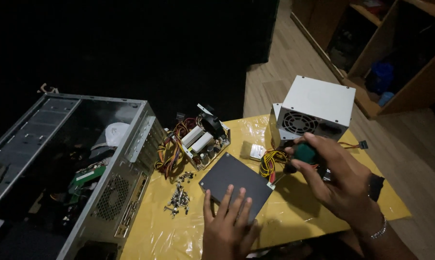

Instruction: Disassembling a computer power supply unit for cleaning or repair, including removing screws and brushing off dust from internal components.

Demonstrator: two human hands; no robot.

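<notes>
My left hand (227,224) lies flat, fingers spread, on the near edge of a dark flat rectangular panel (234,180) resting on the yellow plastic-covered table (294,212). My right hand (335,180) grips the green handle of a tool (304,152), likely a screwdriver; its tip is hidden. It hovers just in front of a white power supply box (318,108) with a round fan grille. A bundle of yellow, red and black wires (271,161) lies beside that hand.
An open grey computer case (82,168) lies on its side at left. An opened power supply with bare circuit parts (203,139) and cable bundles sits at mid table. Several loose screws (179,195) lie nearby. Wooden shelving (395,58) stands at the far right.
</notes>
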